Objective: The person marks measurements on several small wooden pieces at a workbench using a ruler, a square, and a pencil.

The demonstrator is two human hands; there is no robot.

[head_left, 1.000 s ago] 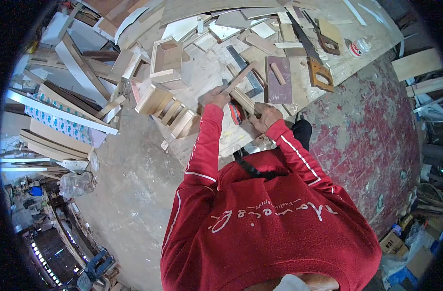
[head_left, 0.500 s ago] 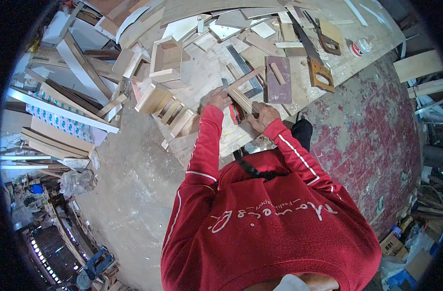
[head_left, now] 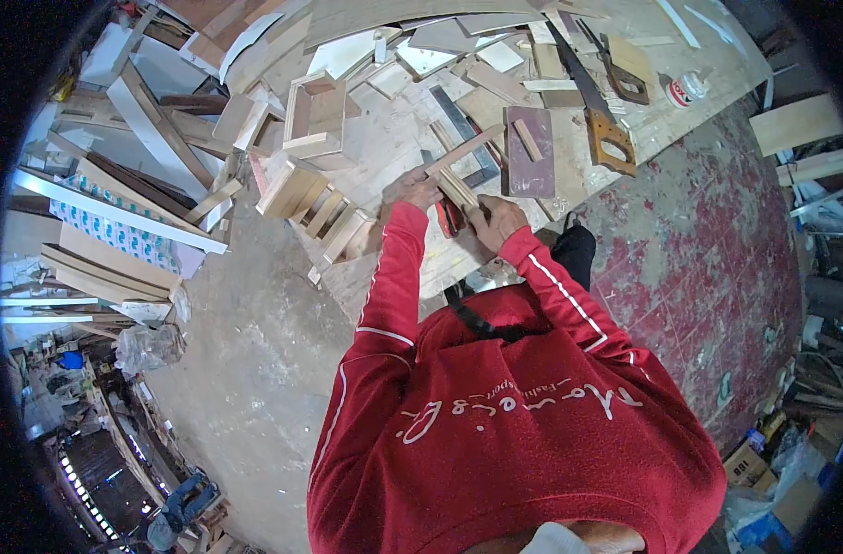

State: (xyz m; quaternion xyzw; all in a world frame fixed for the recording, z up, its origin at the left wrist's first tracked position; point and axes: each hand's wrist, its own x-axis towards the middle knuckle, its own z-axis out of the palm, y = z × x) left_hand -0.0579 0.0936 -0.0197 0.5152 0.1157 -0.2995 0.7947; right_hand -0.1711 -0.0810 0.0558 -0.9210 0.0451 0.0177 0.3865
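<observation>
My left hand (head_left: 419, 191) is closed at the far-left end of a short bundle of wooden strips (head_left: 456, 187). At the near-right end of the bundle, my right hand (head_left: 500, 222) has its fingers wrapped round the wood. A thin wooden strip (head_left: 467, 150) runs from beside my left fingers toward a purple-brown board (head_left: 539, 171), which has a small wooden stick (head_left: 527, 138) lying on it. Just below the bundle, between my hands, is a red and black tool (head_left: 449, 220); its kind is partly hidden. A metal square (head_left: 458, 115) lies beyond them.
Wooden box frames (head_left: 315, 115) and a slatted wooden piece (head_left: 315, 208) stand left on the workbench (head_left: 394, 134). A handsaw (head_left: 611, 143), a second saw (head_left: 627, 83) and a white tub (head_left: 685, 90) lie to the right. Board offcuts (head_left: 426, 60) cover the back.
The bundle and my right hand have shifted slightly to the left and nearer my left hand. The other things on the bench have stayed in place.
</observation>
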